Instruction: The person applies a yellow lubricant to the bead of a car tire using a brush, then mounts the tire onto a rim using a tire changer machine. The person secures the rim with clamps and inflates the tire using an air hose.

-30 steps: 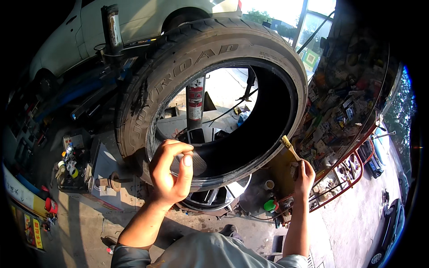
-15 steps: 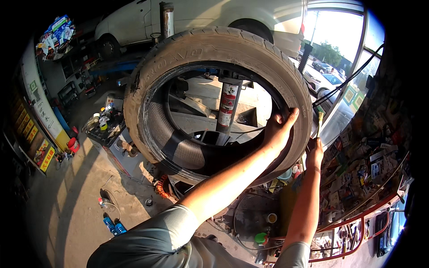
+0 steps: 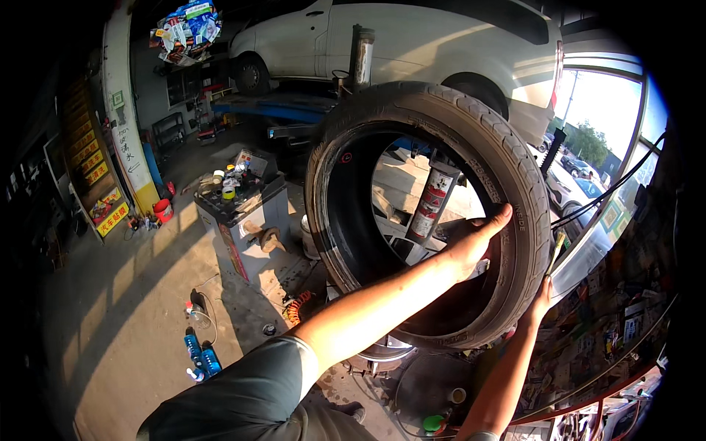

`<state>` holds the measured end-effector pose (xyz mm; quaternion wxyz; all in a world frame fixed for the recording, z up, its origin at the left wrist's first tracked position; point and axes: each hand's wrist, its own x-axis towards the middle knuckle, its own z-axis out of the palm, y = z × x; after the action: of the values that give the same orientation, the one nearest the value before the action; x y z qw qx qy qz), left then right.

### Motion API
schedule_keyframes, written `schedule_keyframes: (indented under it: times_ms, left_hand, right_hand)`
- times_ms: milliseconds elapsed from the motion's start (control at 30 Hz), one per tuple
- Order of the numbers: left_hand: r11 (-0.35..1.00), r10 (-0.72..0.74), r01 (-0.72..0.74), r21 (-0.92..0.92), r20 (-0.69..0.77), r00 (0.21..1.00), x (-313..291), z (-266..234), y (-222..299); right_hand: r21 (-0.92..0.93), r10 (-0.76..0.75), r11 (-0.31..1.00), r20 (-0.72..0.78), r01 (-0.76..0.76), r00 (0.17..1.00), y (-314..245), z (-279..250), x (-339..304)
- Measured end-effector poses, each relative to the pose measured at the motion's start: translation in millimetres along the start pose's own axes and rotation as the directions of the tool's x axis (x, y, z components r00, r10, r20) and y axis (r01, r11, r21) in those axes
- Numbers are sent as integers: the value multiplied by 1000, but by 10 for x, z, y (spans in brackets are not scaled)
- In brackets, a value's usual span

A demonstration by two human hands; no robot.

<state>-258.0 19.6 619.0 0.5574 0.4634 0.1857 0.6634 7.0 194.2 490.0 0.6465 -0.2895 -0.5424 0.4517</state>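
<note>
A large black, dusty tire [image 3: 434, 109] with no wheel in it stands tilted up before me, its open middle facing me. My left hand [image 3: 468, 250] is closed on its right side, thumb on the sidewall and the other fingers inside the rim edge, mostly hidden. Just outside the tread at the lower right, my right hand [image 3: 540, 295] grips a small brush [image 3: 557, 251] with pale bristles pointing up. Whether the right hand also touches the tread, I cannot tell. Below the tire, part of a round metal stand [image 3: 382, 354] shows.
Behind the tire a white van [image 3: 412, 44] is raised beside a post. On the left stands a grey cabinet [image 3: 254, 228] topped with jars and cans. Blue bottles [image 3: 202, 356] and an orange coiled hose [image 3: 296, 307] are on the floor. A red-framed, cluttered rack [image 3: 588, 408] is at lower right.
The view has swung left, so the surroundings sit further right and lower. The tire looks more tilted and narrower, with both hands staying on the same sides of it.
</note>
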Motion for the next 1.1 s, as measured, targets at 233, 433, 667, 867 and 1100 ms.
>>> schedule_keyframes:
  times_ms: [233, 433, 667, 867, 1100]
  left_hand:
    - [973, -207, 203, -113, -25, 978, -899, -619, 1245]
    - [942, -28, 139, 305, -342, 939, -1193, -1329, 2076]
    - [52, 465, -214, 976, 166, 870, -1395, -593, 2985]
    - [-234, 261, -226, 946, 285, 922, -1018, -815, 2681]
    - [-117, 203, -217, 969, 237, 950, -574, -610, 2490]
  right_hand:
    - [-103, -221, 973, -154, 207, 963, -1089, 247, -1574]
    - [157, -190, 961, -220, 227, 957, -1408, 1911, -2905]
    - [277, -197, 942, 5, 188, 980, -1353, 2659, -3289]
    - [113, -172, 980, 47, 165, 984, -933, 2121, -2473]
    - [-292, -664, 553, 411, 780, 624, -1115, 1787, -793]
